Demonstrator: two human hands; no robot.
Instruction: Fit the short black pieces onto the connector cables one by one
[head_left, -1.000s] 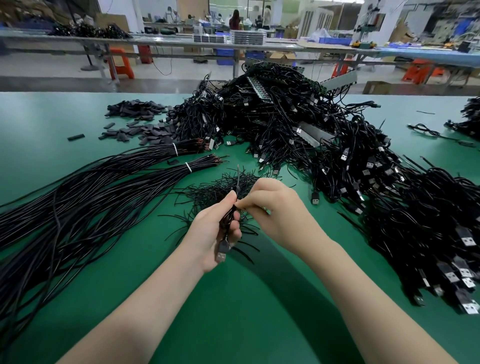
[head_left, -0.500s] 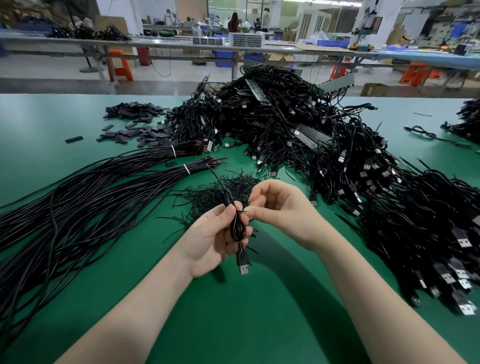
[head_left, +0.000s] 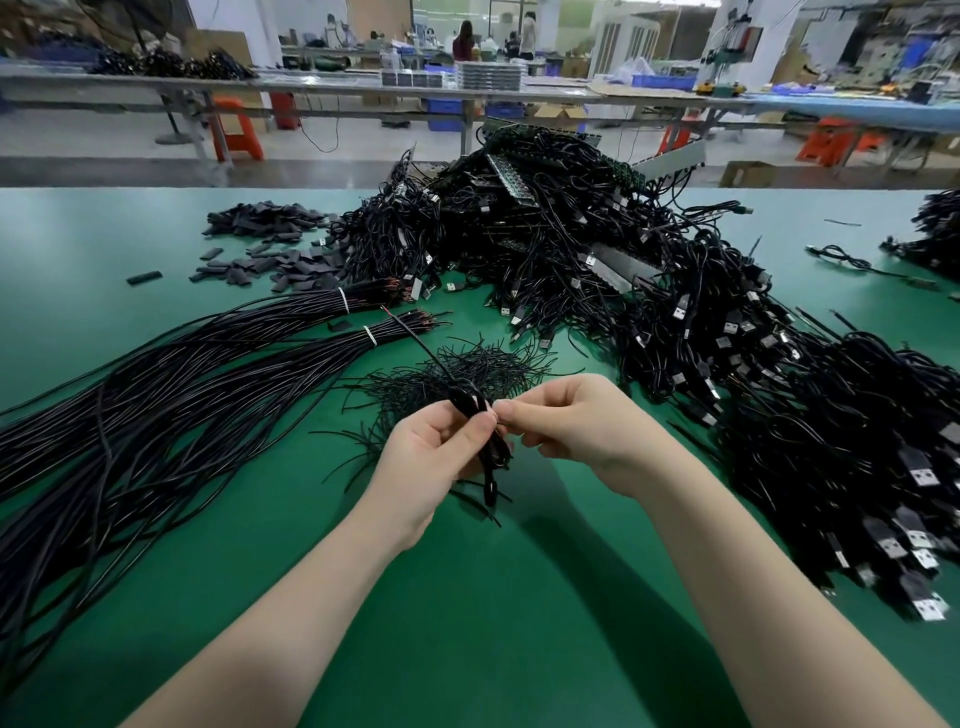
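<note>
Since a second ago the folded cable (head_left: 480, 436) has turned in the left hand (head_left: 431, 452), its plug now hanging below the palm, hidden in black. That grip is curled round the cable's loop; the right hand (head_left: 566, 421) pinches something tiny at the loop's top, too small to name. Beyond the cable lies a tuft of thin wires (head_left: 462, 369); farther left and back, the short black pieces (head_left: 270, 244) sit on the green counter (head_left: 493, 597). Judging by this, fitting has not begun.

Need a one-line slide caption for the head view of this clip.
Left hand grips a coiled black cable while the right hand pinches at it, above loose ties on a green table.
</note>
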